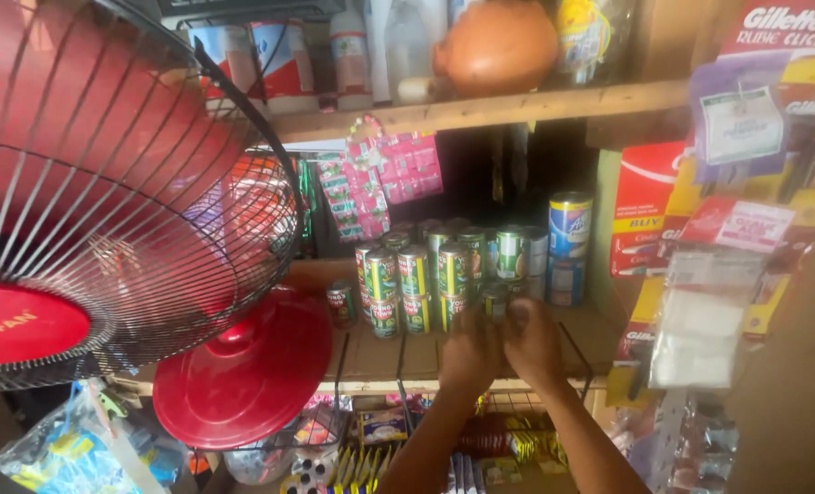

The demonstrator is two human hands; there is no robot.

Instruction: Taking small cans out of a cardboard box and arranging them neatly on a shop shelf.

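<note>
Both your hands are up at the wooden shelf board: left hand and right hand side by side, touching, fingers curled in toward a small can at the front of the can stack. Motion blur there, so can't tell whether either hand actually pinches the can or just rests against it. Below the shelf board, nearest you: a wire rack with small packets. Left of and below the board: red fan base, and the red fan with its dark wire guard filling the left side. On the shelf board, behind your hands: green-and-yellow cans stacked two high, one lone small can to their left, taller blue cans to their right. Above the cans, pink sachet strips hang from the upper shelf, which carries a brown clay pot.
</note>
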